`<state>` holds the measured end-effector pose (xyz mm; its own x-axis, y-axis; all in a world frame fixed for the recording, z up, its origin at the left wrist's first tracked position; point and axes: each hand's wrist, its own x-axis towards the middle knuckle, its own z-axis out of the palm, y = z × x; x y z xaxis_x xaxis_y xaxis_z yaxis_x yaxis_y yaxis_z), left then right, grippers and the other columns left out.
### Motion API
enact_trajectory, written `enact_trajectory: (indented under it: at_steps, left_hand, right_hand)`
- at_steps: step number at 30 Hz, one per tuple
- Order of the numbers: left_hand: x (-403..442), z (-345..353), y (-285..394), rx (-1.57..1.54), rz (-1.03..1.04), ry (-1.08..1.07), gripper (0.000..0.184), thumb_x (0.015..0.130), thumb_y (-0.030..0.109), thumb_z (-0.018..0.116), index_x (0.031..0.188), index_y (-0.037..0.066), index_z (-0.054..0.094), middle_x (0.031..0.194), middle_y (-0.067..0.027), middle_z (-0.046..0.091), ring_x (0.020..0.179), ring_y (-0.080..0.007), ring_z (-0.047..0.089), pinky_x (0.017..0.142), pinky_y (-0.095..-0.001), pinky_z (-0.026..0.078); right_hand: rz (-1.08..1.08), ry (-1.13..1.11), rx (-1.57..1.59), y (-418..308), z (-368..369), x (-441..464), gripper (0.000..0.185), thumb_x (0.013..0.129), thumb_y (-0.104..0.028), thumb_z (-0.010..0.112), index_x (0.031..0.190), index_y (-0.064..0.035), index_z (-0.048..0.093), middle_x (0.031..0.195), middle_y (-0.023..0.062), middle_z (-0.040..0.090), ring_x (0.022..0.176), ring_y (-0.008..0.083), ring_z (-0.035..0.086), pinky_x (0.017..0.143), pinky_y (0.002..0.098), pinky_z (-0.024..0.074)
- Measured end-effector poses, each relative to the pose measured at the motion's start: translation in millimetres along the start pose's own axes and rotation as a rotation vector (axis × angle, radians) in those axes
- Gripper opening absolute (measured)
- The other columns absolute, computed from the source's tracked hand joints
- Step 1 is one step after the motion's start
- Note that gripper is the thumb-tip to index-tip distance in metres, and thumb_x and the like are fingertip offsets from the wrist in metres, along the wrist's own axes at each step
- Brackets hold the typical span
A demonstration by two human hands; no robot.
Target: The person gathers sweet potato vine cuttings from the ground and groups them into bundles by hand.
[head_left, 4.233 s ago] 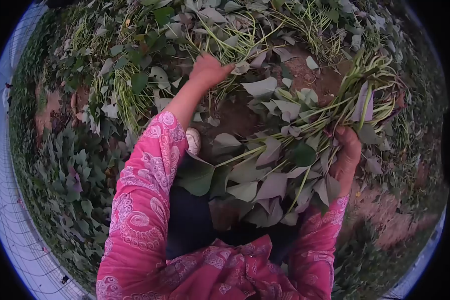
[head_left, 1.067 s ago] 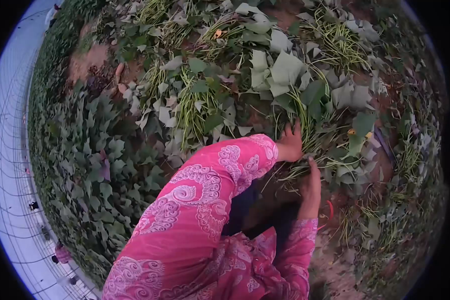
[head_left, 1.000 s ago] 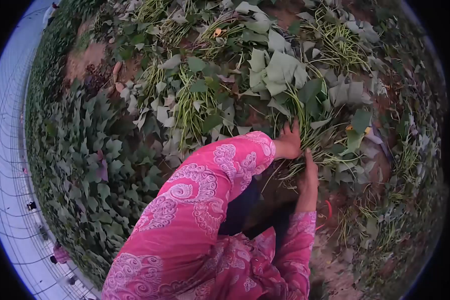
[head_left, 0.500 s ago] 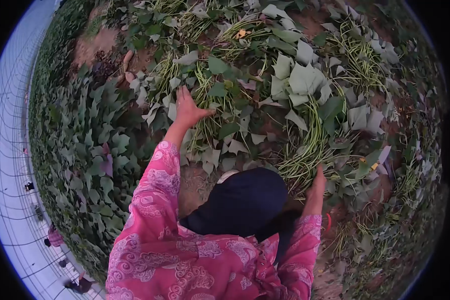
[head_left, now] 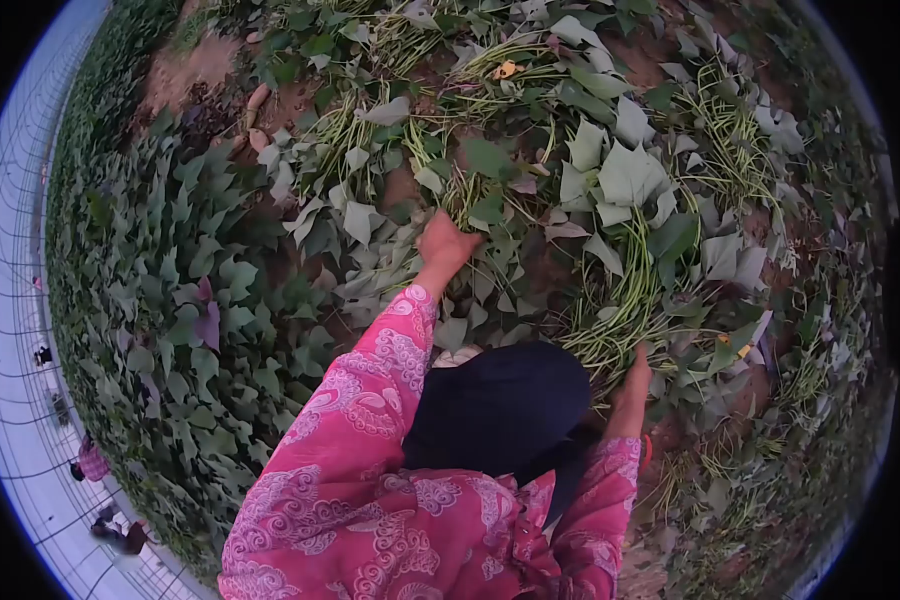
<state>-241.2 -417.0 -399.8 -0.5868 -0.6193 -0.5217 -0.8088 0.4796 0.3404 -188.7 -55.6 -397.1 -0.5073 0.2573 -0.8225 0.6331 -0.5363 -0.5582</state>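
My left hand point(head_left: 448, 247) is closed on sweet potato vines point(head_left: 465, 190) in front of my knee, its fingertips buried among stems and leaves. At the right, my right hand point(head_left: 632, 385) grips a thick bundle of long green vine stems point(head_left: 625, 310); its thumb shows, while the other fingers are hidden under the stems. Broad pale leaves point(head_left: 630, 175) hang from the far end of that bundle. Both sleeves are pink with a white pattern.
Reddish sweet potatoes point(head_left: 257, 115) lie on bare soil point(head_left: 195, 75) at the upper left. Dense leafy vines point(head_left: 200, 300) cover the left side. My bent knee point(head_left: 510, 400) is between my arms. Cut or pulled stems point(head_left: 725, 140) lie at the right. Distant people point(head_left: 92, 462) show at the left edge.
My left hand has moved right and nearer to me, and its spread fingers have closed on the vines. My right hand stays almost in place at the bundle.
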Motion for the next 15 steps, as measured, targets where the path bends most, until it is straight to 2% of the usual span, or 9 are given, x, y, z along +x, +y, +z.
enact_trajectory:
  at_steps: [1, 2, 3, 5, 6, 8, 10, 12, 15]
  left_hand:
    - [5, 2, -4, 0.034, -0.042, -0.089, 0.090, 0.055, 0.033, 0.076, 0.128, 0.002, 0.034, 0.115, -0.0159, 0.054, 0.107, -0.0273, 0.052, 0.092, -0.0407, 0.036]
    - [12, 9, -13, 0.002, 0.001, 0.003, 0.070, 0.054, 0.031, 0.076, 0.113, 0.002, 0.050, 0.100, -0.0161, 0.061, 0.094, -0.0283, 0.059, 0.084, -0.0394, 0.042]
    - [20, 14, -24, 0.006, 0.008, -0.004, 0.070, 0.054, 0.031, 0.076, 0.113, 0.002, 0.050, 0.100, -0.0161, 0.061, 0.094, -0.0283, 0.059, 0.084, -0.0394, 0.042]
    - [33, 11, -45, -0.366, 0.167, -0.106, 0.054, 0.057, 0.024, 0.076, 0.101, 0.001, 0.056, 0.089, -0.0134, 0.064, 0.084, -0.0247, 0.062, 0.075, -0.0340, 0.046]
    - [15, -9, -41, -0.712, 0.154, -0.231, 0.037, 0.062, 0.013, 0.074, 0.093, 0.001, 0.058, 0.079, -0.0087, 0.063, 0.073, -0.0177, 0.060, 0.067, -0.0280, 0.046]
    - [10, -36, -63, -0.739, 0.181, -0.298, 0.035, 0.066, 0.008, 0.071, 0.097, 0.001, 0.056, 0.082, -0.0046, 0.062, 0.071, -0.0146, 0.059, 0.064, -0.0285, 0.048]
    - [4, -58, -95, -1.024, 0.208, -0.232, 0.028, 0.069, 0.007, 0.068, 0.095, 0.002, 0.057, 0.081, -0.0034, 0.061, 0.069, -0.0140, 0.058, 0.063, -0.0279, 0.047]
    - [-5, -89, -122, -1.168, 0.108, -0.109, 0.025, 0.068, 0.006, 0.067, 0.090, 0.003, 0.057, 0.080, -0.0020, 0.059, 0.071, -0.0121, 0.055, 0.066, -0.0250, 0.043]
    - [-15, -126, -151, -1.209, 0.230, -0.031, 0.023, 0.072, 0.007, 0.062, 0.094, 0.002, 0.055, 0.082, -0.0035, 0.060, 0.077, -0.0140, 0.057, 0.072, -0.0276, 0.045]
  right_hand:
    - [0.004, -0.017, 0.014, -1, 0, 0, 0.043, 0.076, -0.024, 0.066, 0.105, 0.0053, 0.054, 0.094, 0.0114, 0.062, 0.077, 0.0236, 0.062, 0.066, 0.0379, 0.0529]
    - [-0.001, -0.010, 0.021, -2, 0, 1, 0.043, 0.076, -0.024, 0.066, 0.105, 0.0053, 0.054, 0.094, 0.0114, 0.062, 0.077, 0.0236, 0.062, 0.066, 0.0379, 0.0529]
    - [0.003, -0.013, 0.000, -1, -1, 3, 0.041, 0.079, -0.026, 0.063, 0.107, 0.0038, 0.054, 0.095, 0.0111, 0.061, 0.077, 0.0240, 0.062, 0.067, 0.0378, 0.0531]
    - [-0.008, -0.025, -0.005, 5, -9, 13, 0.039, 0.082, -0.027, 0.060, 0.108, 0.0019, 0.054, 0.095, 0.0109, 0.061, 0.077, 0.0243, 0.062, 0.067, 0.0375, 0.0535]
    - [-0.033, -0.027, -0.012, 10, -16, 25, 0.039, 0.082, -0.027, 0.060, 0.107, 0.0018, 0.054, 0.094, 0.0107, 0.062, 0.077, 0.0242, 0.062, 0.066, 0.0374, 0.0536]
    - [-0.065, -0.033, -0.011, 11, -16, 25, 0.037, 0.081, -0.026, 0.060, 0.106, 0.0015, 0.055, 0.091, 0.0102, 0.062, 0.074, 0.0236, 0.062, 0.065, 0.0371, 0.0537]
    - [-0.032, -0.019, -0.022, 14, -22, 33, 0.037, 0.081, -0.026, 0.061, 0.105, 0.0015, 0.055, 0.090, 0.0101, 0.062, 0.073, 0.0234, 0.062, 0.064, 0.0373, 0.0538]
    - [-0.046, -0.029, -0.011, 16, -21, 34, 0.038, 0.080, -0.026, 0.061, 0.104, 0.0021, 0.055, 0.090, 0.0106, 0.062, 0.072, 0.0237, 0.063, 0.062, 0.0378, 0.0539]
    - [-0.103, -0.018, -0.008, 11, -14, 25, 0.039, 0.080, -0.026, 0.062, 0.104, 0.0034, 0.055, 0.091, 0.0110, 0.061, 0.073, 0.0235, 0.062, 0.064, 0.0373, 0.0536]
